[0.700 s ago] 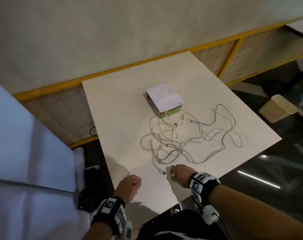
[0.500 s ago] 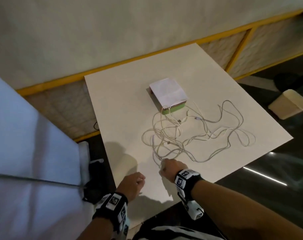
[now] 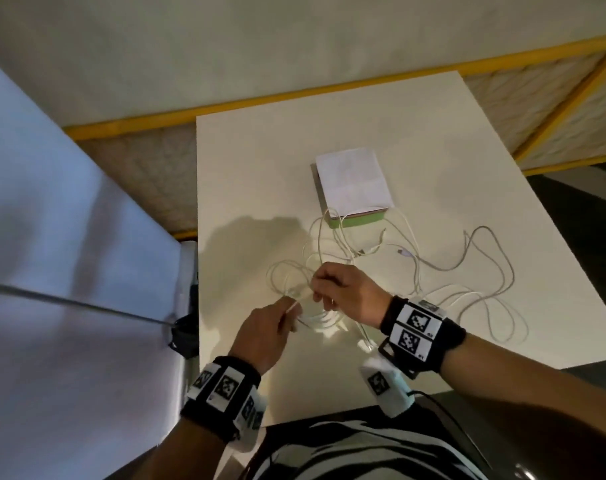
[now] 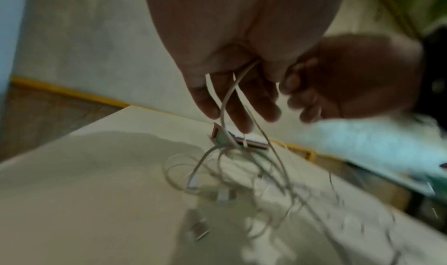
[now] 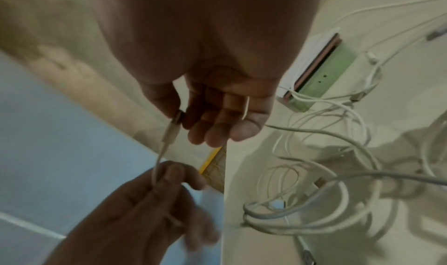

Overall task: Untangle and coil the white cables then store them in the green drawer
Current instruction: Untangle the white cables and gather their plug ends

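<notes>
My right hand [image 3: 343, 295] pinches plug end, left hand [image 3: 264, 336] pinches same white cables [image 3: 443, 282] strand; tangle untouched, nothing coiled, green drawer [image 3: 355, 221] shut.

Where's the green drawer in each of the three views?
Head: green drawer at centre, slightly above the hands, under a white sheet.
Left wrist: small, blurred, mid-frame just below the fingertips.
Right wrist: right side, upper half, cables draped over its near corner.
Shared landmark: the tangle of white cables in front of it.
</notes>
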A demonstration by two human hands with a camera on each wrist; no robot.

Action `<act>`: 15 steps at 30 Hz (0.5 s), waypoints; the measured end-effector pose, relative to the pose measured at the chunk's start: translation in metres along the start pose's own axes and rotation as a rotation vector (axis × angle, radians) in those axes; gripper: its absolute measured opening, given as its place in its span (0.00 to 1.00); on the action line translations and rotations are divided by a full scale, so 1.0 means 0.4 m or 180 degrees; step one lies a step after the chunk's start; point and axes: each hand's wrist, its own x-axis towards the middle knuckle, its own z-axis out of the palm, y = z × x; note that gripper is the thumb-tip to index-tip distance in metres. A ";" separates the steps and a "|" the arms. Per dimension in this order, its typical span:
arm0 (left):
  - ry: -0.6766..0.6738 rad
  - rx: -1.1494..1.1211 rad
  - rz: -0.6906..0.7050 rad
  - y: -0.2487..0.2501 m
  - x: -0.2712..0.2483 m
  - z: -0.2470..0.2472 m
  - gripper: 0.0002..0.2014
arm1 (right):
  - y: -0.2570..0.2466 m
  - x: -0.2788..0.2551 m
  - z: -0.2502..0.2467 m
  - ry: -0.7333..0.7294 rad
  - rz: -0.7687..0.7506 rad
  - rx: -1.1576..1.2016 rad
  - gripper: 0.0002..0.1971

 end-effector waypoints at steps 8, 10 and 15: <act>0.0663 -0.2218 -0.1443 0.119 0.117 -0.022 0.16 | 0.085 0.027 0.016 -0.0834 -0.0147 -0.0913 0.20; 0.0937 -0.2559 -0.1434 0.117 0.123 -0.045 0.15 | 0.102 0.030 0.040 -0.0834 -0.0219 -0.1157 0.15; 0.1707 -0.3120 -0.1583 0.064 0.124 -0.134 0.17 | 0.123 0.032 0.026 -0.0565 -0.0532 -0.1411 0.08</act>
